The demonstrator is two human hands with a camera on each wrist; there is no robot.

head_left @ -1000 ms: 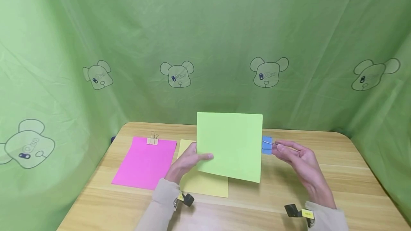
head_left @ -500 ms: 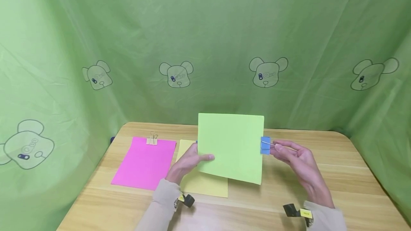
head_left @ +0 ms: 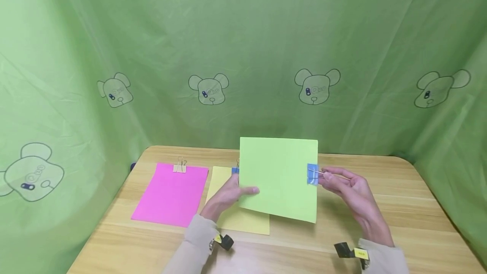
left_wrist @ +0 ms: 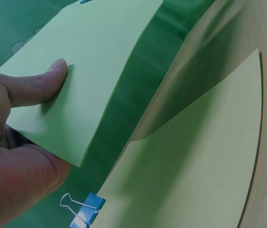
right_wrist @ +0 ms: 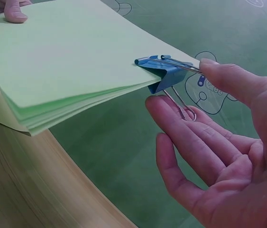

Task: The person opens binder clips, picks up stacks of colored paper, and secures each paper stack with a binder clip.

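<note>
A stack of light green paper [head_left: 279, 172] is held up above the table, its left edge pinched by my left hand [head_left: 228, 193] with the thumb across the front sheet. On the stack's right edge sits a blue binder clip [head_left: 313, 174]. My right hand [head_left: 354, 189] has its thumb on one wire handle of this clip and its fingers by the other handle, as the right wrist view shows. There the clip's jaws stand around the paper edges, and the sheets fan slightly apart at the near corner. The left fingers behind the stack are hidden.
Pink paper [head_left: 169, 193] with a cream binder clip [head_left: 179, 168] lies at the left on the wooden table [head_left: 399, 210]. Yellow paper [head_left: 247, 222] with another blue binder clip [left_wrist: 88, 209] lies partly under the raised stack. A green curtain [head_left: 262, 45] surrounds the table.
The blue clip has come further onto the stack's right edge. My left hand and the green stack have shifted slightly right and down, uncovering the blue clip on the yellow paper.
</note>
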